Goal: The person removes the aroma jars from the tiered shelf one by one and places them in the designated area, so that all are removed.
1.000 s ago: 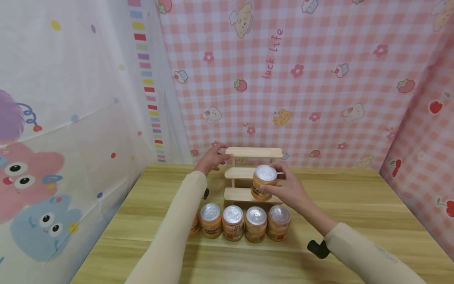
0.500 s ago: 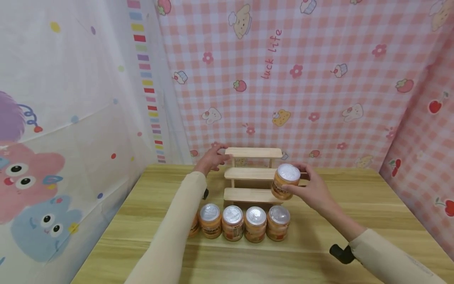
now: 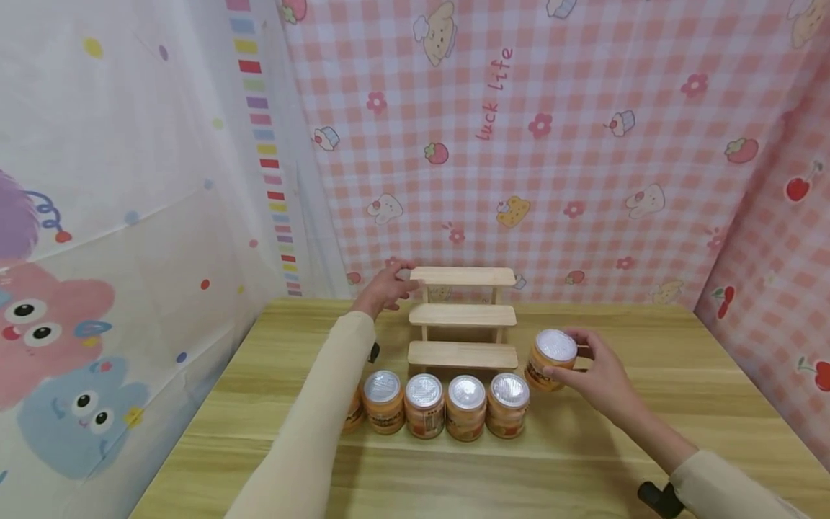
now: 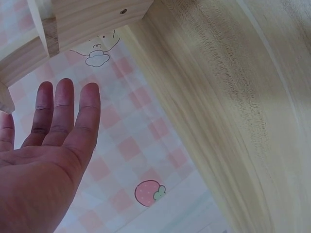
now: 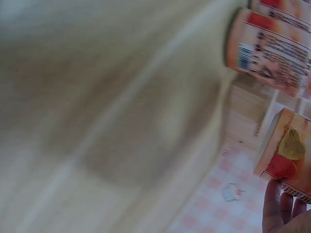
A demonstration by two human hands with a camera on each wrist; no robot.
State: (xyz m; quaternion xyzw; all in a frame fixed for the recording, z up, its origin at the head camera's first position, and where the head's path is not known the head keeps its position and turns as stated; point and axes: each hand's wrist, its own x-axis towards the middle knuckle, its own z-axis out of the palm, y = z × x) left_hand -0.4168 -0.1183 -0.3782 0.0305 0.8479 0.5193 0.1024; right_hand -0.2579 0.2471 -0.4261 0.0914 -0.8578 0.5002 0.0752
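Note:
A small three-tier wooden display shelf [image 3: 462, 314] stands at the back of the table. My left hand [image 3: 385, 290] is at the left end of its top tier, fingertips right at the edge. In the left wrist view the fingers [image 4: 63, 104] extend straight below the shelf boards. My right hand [image 3: 606, 378] grips an orange can [image 3: 542, 364] with a silver lid, thumb in front and fingers behind. This can is slightly tilted, just right of the shelf. Its label with fruit pictures [image 5: 291, 145] faces the right wrist camera, fingers beneath.
Several matching cans [image 3: 425, 414] stand in a row before the shelf; the leftmost one [image 3: 353, 414] is partly hidden by my left sleeve. Checked pink cloth [image 3: 558, 173] hangs behind the wood-grain table [image 3: 467, 483], with a white printed sheet [image 3: 162, 288] at left.
My right hand has carried the can from in front of the shelf to the right, then down toward the table. The left hand has stayed at the top tier's end.

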